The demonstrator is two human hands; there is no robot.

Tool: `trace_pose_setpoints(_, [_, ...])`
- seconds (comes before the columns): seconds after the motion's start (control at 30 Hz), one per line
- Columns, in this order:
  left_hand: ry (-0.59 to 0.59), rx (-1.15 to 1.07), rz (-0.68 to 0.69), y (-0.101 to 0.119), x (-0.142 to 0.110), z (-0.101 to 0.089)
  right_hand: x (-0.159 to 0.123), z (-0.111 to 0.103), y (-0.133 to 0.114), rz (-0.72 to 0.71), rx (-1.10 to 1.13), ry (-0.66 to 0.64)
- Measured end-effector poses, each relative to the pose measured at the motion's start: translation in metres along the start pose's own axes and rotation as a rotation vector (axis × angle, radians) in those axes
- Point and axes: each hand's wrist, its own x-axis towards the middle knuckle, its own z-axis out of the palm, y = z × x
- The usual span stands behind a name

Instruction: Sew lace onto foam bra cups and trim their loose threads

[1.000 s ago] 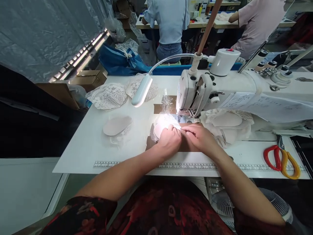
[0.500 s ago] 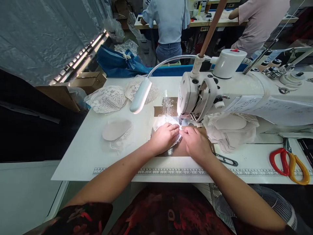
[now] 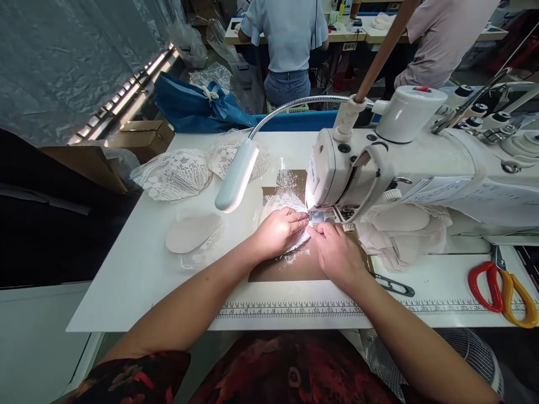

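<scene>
My left hand presses down on a white lace piece lying under the lamp's glare, fingers closed on its edge. My right hand pinches the same lace just right of it, fingertips pointing at the presser foot of the white sewing machine. Both hands rest on a brown taped patch of the table. The needle itself is hidden by the machine head.
A gooseneck lamp hangs over the table. Lace cups and a pale pad lie at left, a heap of pieces at right. Thread snips and red-and-yellow scissors lie near the ruler. Two people work behind.
Both hands have slid the lace forward to the presser foot, and the left fist has loosened into flatter fingers on the fabric. The view has tilted slightly.
</scene>
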Motion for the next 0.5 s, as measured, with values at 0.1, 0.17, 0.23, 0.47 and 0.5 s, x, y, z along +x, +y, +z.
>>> trace_pose_setpoints(0.1, [-0.005, 0.014, -0.047, 0.000, 0.002, 0.001, -0.001, 0.000, 0.001, 0.000, 0.001, -0.002])
trace_pose_setpoints(0.17, [-0.026, 0.039, -0.097, 0.001, 0.003, 0.001, -0.002, 0.000, 0.001, 0.000, 0.009, -0.005])
trace_pose_setpoints(0.23, [-0.054, 0.068, -0.149, 0.003, 0.002, 0.001, -0.003, -0.001, 0.002, -0.006, 0.021, 0.001])
trace_pose_setpoints(0.47, [-0.114, 0.186, -0.310, 0.012, 0.001, -0.004, -0.006, 0.006, 0.007, -0.047, 0.094, 0.151])
trace_pose_setpoints(0.5, [-0.121, 0.192, -0.331, 0.013, 0.001, -0.006, -0.007, 0.008, 0.008, -0.059, 0.120, 0.188])
